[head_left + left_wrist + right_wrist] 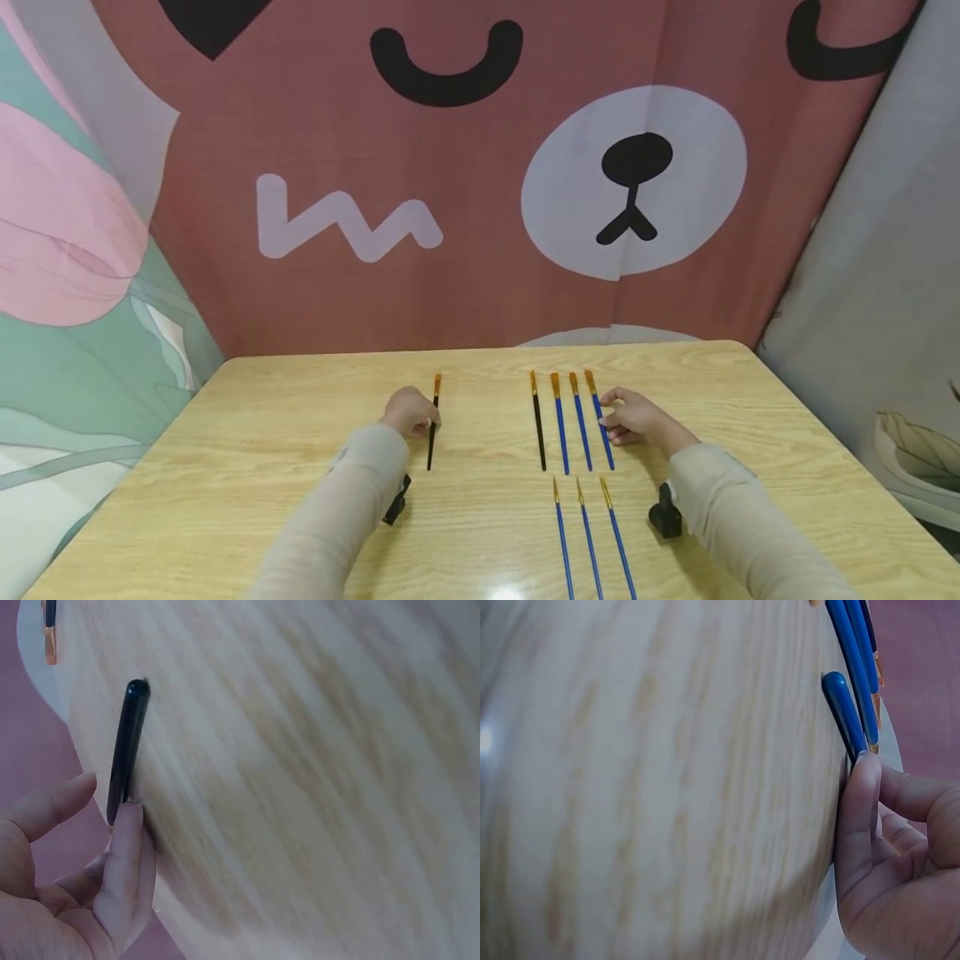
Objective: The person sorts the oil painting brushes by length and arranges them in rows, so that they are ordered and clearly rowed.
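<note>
In the head view my left hand (pixel 411 412) is at a black paintbrush (pixel 431 450) lying on the table (pixel 480 517). The left wrist view shows fingertips against the side of its black handle (pixel 129 742), with the thumb apart from it on the other side. My right hand (pixel 633 418) is beside the rightmost blue paintbrush (pixel 606 437) of the upper row. Seen from the right wrist, a fingertip touches that brush's blue handle (pixel 844 709); the thumb sits behind the finger.
Left of the right hand lie a black paintbrush (pixel 539 429) and two blue ones (pixel 562 433), bristles toward the far edge. Nearer, three thin blue paintbrushes (pixel 588 533) point the same way. A curtain with a bear print (pixel 480 292) hangs behind the table.
</note>
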A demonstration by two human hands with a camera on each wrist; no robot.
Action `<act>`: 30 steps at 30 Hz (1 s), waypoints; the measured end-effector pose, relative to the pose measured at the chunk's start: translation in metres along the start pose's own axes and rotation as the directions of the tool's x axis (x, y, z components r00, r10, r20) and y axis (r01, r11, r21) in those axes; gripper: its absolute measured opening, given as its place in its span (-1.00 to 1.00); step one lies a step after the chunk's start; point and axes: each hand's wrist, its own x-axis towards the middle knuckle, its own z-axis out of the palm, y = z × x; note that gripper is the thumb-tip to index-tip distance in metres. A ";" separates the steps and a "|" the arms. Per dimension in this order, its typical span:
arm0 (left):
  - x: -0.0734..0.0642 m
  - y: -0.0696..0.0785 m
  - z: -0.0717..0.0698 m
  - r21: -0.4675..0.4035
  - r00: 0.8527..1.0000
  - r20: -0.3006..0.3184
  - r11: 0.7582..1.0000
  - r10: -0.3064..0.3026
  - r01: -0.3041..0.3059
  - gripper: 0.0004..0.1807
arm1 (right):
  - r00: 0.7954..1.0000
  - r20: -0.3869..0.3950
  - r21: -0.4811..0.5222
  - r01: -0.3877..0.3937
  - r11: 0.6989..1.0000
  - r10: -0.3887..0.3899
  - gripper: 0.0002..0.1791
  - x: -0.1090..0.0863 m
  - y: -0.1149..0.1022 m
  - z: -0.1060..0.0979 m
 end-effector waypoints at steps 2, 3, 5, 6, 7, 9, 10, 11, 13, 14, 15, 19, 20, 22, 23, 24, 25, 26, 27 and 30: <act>-0.001 0.002 0.000 0.052 1.000 -0.001 0.998 0.025 -0.025 -0.93 | 1.000 -0.002 0.000 0.010 1.000 -0.010 -0.60 0.000 -0.001 -0.001; -0.001 0.003 0.001 0.071 0.999 -0.002 0.997 0.035 -0.034 -0.94 | 1.000 -0.006 0.000 0.016 1.000 -0.016 -0.60 -0.001 -0.001 -0.002; -0.003 0.005 0.001 0.113 0.999 -0.014 0.993 0.046 -0.045 -0.96 | 0.999 0.002 -0.007 0.038 0.999 -0.038 -0.59 -0.002 -0.002 -0.002; -0.003 0.006 0.002 0.126 0.999 -0.020 0.991 0.049 -0.046 -0.97 | 0.999 0.005 -0.009 0.046 0.999 -0.046 -0.58 -0.003 -0.003 -0.003; -0.004 0.006 0.002 0.141 0.998 -0.027 0.989 0.049 -0.045 -0.96 | 0.999 0.003 -0.008 0.051 0.999 -0.051 -0.59 -0.003 -0.003 -0.002; -0.006 0.007 0.003 0.163 0.998 -0.041 0.986 0.051 -0.044 -0.94 | 0.998 0.008 -0.013 0.057 0.998 -0.057 -0.58 -0.004 -0.003 -0.002; -0.007 0.007 0.004 0.180 0.997 -0.050 0.983 0.055 -0.045 -0.93 | 0.998 0.010 -0.015 0.057 0.998 -0.057 -0.58 -0.004 -0.003 -0.001; -0.008 0.007 0.004 0.188 0.997 -0.057 0.981 0.054 -0.042 -0.93 | 0.999 0.008 -0.014 0.053 0.998 -0.053 -0.58 -0.004 -0.003 -0.001; -0.009 0.006 0.005 0.196 0.996 -0.067 0.980 0.053 -0.039 -0.92 | 0.999 0.003 -0.011 0.044 0.999 -0.044 -0.59 -0.004 -0.002 0.001; -0.010 0.005 0.005 0.199 0.996 -0.069 0.979 0.054 -0.040 -0.92 | 0.999 0.000 -0.010 0.038 0.999 -0.038 -0.59 -0.004 -0.001 0.001; -0.010 0.004 0.005 0.198 0.996 -0.070 0.979 0.055 -0.040 -0.92 | 0.999 -0.002 -0.013 0.035 0.999 -0.035 -0.59 -0.004 0.000 0.002; -0.007 -0.001 0.005 0.165 0.995 -0.072 0.985 0.063 -0.050 -0.93 | 0.999 -0.009 -0.006 0.032 0.999 -0.032 -0.59 -0.004 0.001 0.002; -0.005 -0.002 0.005 0.154 0.995 -0.073 0.987 0.063 -0.051 -0.93 | 0.999 -0.007 -0.006 0.034 0.999 -0.034 -0.58 -0.004 0.001 0.002; -0.003 -0.005 0.004 0.115 0.996 -0.070 0.992 0.051 -0.043 -0.95 | 0.999 0.001 -0.004 0.033 0.999 -0.033 -0.58 -0.004 0.001 0.002; -0.003 -0.007 0.004 0.093 0.997 -0.070 0.995 0.041 -0.034 -0.96 | 0.999 0.003 -0.006 0.032 0.999 -0.032 -0.57 -0.004 0.001 0.002; -0.002 -0.009 0.003 0.068 0.997 -0.066 0.997 0.029 -0.024 -0.97 | 1.000 0.004 -0.004 0.028 1.000 -0.028 -0.57 -0.003 0.002 0.003; -0.002 -0.010 0.003 0.042 0.998 -0.060 0.999 0.020 -0.017 -0.97 | 0.999 0.010 -0.008 0.032 0.999 -0.032 -0.57 -0.004 0.002 0.003; -0.002 -0.010 0.002 0.015 0.998 -0.055 1.000 0.010 -0.009 -0.97 | 1.000 0.007 -0.007 0.029 1.000 -0.029 -0.57 -0.003 0.002 0.003; -0.002 -0.010 0.001 -0.008 0.999 -0.051 1.000 0.002 -0.002 -0.97 | 1.000 0.006 -0.007 0.030 1.000 -0.030 -0.57 -0.004 0.001 0.003; -0.001 -0.008 0.000 -0.096 0.999 -0.034 0.995 -0.022 0.018 -0.97 | 0.999 0.006 -0.010 0.037 0.999 -0.037 -0.57 -0.005 0.000 0.002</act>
